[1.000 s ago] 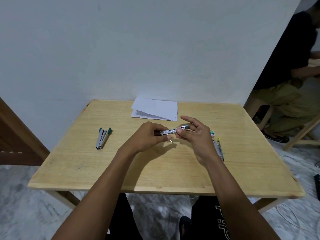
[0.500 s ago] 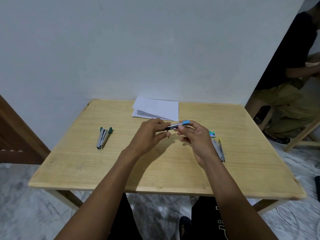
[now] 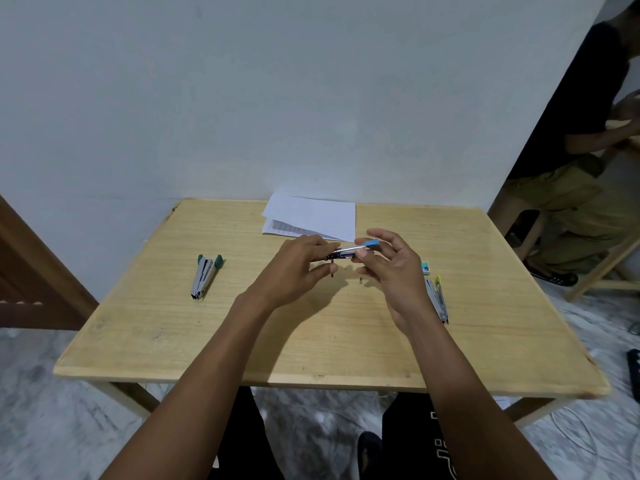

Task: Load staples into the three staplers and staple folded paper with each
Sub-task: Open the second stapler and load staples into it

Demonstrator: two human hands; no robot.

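**Blue-tipped stapler held in both hands over mid-table**

Blue-tipped stapler (image 3: 353,251) raised off the wooden table (image 3: 173,334), roughly level, blue end pointing right, dark end left. Left hand (image 3: 298,268) gripping the dark end, fingers curled round it. Right hand (image 3: 391,268) pinching the blue-end half between thumb and fingertips, index finger stretched out above it; contact of that finger with the stapler not clear. Metal strip visible along the stapler's top. Hinged open or closed: cannot tell.

Green-tipped stapler (image 3: 204,277) flat on the left part of the table, well apart from the hands, spread in a narrow V with the green ends toward the wall. Yellow-tipped stapler (image 3: 438,299) flat on the right part, just beside the right wrist. Small green-and-white staple box (image 3: 426,266) just beyond it, near the right hand.

White paper sheets (image 3: 311,218) stacked at the far table edge by the wall, just beyond the hands, printed lines showing on a lower sheet. Folded or not: cannot tell.

Tiny dark speck (image 3: 360,280) on the tabletop under the held stapler, too small to identify. Second person (image 3: 571,150) seated at far right, dark top, olive trousers.
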